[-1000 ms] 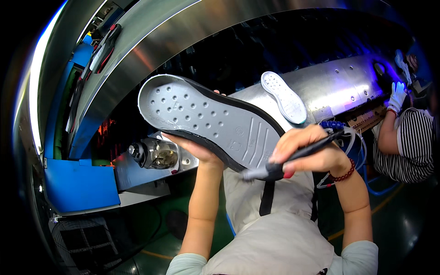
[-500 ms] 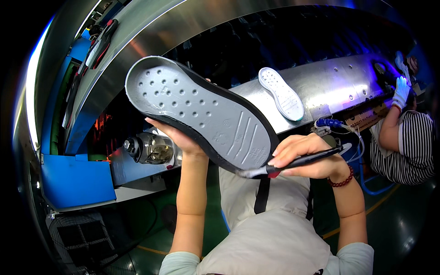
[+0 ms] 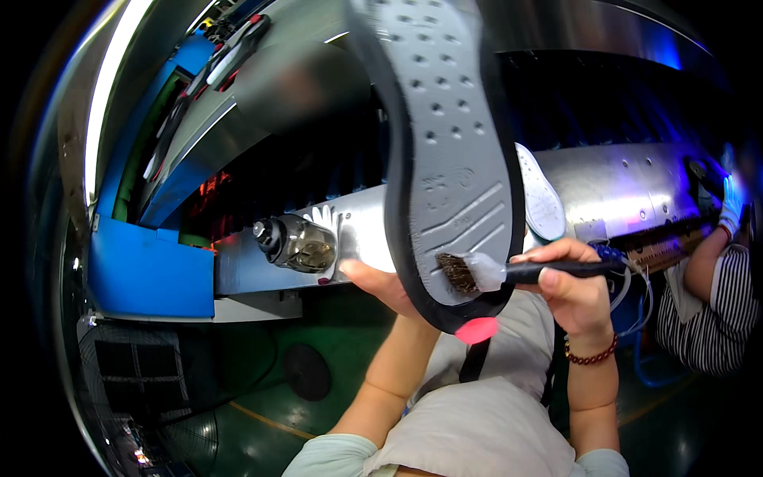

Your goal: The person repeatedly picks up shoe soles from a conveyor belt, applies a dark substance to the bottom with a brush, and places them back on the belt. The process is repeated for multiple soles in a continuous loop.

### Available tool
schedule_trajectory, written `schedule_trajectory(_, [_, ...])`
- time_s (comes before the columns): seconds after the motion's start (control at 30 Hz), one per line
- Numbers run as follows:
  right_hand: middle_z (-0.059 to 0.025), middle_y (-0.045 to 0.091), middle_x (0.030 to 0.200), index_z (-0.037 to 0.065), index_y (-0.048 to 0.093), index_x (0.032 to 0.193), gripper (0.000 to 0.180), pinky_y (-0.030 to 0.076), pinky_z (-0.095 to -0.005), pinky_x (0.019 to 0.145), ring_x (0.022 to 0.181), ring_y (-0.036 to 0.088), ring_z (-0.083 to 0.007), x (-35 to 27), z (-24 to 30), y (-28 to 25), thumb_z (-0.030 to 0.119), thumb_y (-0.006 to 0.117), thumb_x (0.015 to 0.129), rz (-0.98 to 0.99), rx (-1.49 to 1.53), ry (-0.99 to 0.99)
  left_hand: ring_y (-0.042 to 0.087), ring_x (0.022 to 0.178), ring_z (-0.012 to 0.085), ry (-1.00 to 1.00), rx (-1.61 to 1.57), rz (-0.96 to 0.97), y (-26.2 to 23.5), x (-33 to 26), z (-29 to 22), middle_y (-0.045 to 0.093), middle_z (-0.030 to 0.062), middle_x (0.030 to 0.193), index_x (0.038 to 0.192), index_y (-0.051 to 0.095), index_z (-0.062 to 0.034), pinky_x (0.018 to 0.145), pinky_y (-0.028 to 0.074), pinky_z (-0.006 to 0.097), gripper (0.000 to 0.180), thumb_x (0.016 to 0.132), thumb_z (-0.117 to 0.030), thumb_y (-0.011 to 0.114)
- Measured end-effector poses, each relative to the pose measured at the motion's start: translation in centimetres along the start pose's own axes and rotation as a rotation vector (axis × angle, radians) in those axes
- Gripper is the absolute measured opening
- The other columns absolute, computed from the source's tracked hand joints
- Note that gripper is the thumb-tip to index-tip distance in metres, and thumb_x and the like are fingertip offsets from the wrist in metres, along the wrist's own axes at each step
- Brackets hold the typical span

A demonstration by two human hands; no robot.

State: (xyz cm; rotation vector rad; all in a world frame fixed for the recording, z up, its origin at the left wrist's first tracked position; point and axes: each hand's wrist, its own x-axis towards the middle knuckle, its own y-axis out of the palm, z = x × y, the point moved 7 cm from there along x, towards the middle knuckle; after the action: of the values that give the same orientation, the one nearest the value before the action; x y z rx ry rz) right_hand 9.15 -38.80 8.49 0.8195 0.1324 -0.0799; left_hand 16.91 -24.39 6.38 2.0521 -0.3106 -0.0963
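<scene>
Both my hands sit near the frame's centre, 1 on each side of the shoe sole (image 3: pixel 455 175). My left hand (image 3: pixel 387 288) holds it from beneath, most fingers hidden. My right hand (image 3: pixel 574 296) pinches a brush (image 3: pixel 520 273) crosswise, bristles seemingly touching the near, toe end. The sole's long axis runs up to the top edge. Beyond, right of centre, 1 white sole (image 3: pixel 542 199) lies on the table (image 3: pixel 620 191).

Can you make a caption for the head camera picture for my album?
The left hand holds a grey, black-edged shoe sole; the right hand holds a brush over the sole's near end.
</scene>
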Motion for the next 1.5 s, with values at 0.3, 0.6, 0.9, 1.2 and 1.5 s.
schedule_trajectory(0.3, [-0.0093, 0.064, 0.079, -0.001, 0.064, 0.083, 0.021, 0.046, -0.0259, 0.065, 0.07, 0.058, -0.0179, -2.2, 1.6, 5.5, -0.004, 0.065, 0.063, 0.182, -0.944, -0.517, 0.055, 0.096, 0.0265, -0.164, -0.324, 0.067, -0.2, 0.8, 0.4, 0.055, 0.0175, 0.108, 0.113, 0.046, 0.0034, 0.086, 0.042, 0.037, 0.05, 0.079, -0.033, 0.045])
schedule_trajectory(0.6, [-0.0106, 0.061, 0.081, -0.001, 0.064, 0.086, 0.021, 0.046, -0.0234, 0.068, 0.075, 0.057, -0.0147, -0.3, 1.1, 3.2, -0.007, 0.063, 0.066, 0.246, -0.647, -0.318, 0.057, 0.092, 0.0271, -0.248, -0.285, 0.023, -0.1, 0.8, 0.6, 0.055, 0.0186, 0.107, 0.112, 0.048, 0.0039, 0.083, 0.045, 0.036, 0.052, 0.076, -0.033, 0.044])
schedule_trajectory(0.9, [-0.0101, 0.063, 0.085, 0.002, 0.065, 0.084, 0.017, 0.046, -0.0231, 0.069, 0.078, 0.059, -0.0137, 1.9, 1.5, 2.4, -0.003, 0.066, 0.068, 0.239, -0.741, -0.155, 0.057, 0.091, 0.0291, -0.3, -0.254, 0.163, 0.3, 1.4, -0.3, 0.055, 0.0224, 0.105, 0.109, 0.048, 0.008, 0.08, 0.047, 0.037, 0.047, 0.076, -0.026, 0.042])
schedule_trajectory(1.2, [-0.0129, 0.064, 0.088, -0.002, 0.063, 0.089, 0.02, 0.048, -0.0241, 0.072, 0.08, 0.061, -0.0145, 0.7, 0.7, 3.6, -0.003, 0.064, 0.07, 0.353, -0.625, -0.087, 0.058, 0.091, 0.0279, -0.405, -0.307, 0.272, 0.9, 1.5, -0.6, 0.055, 0.021, 0.107, 0.113, 0.046, 0.0068, 0.082, 0.046, 0.036, 0.05, 0.075, -0.026, 0.046])
schedule_trajectory(1.5, [-0.0129, 0.064, 0.088, 0.0, 0.063, 0.086, 0.019, 0.05, -0.0281, 0.075, 0.084, 0.063, -0.0214, 0.0, 1.3, 4.4, -0.004, 0.066, 0.067, 0.526, -0.936, -0.231, 0.06, 0.082, 0.0223, -0.761, 0.074, -0.085, -0.9, -0.4, 0.9, 0.06, 0.016, 0.096, 0.102, 0.053, 0.0046, 0.075, 0.048, 0.031, 0.037, 0.077, -0.022, 0.051])
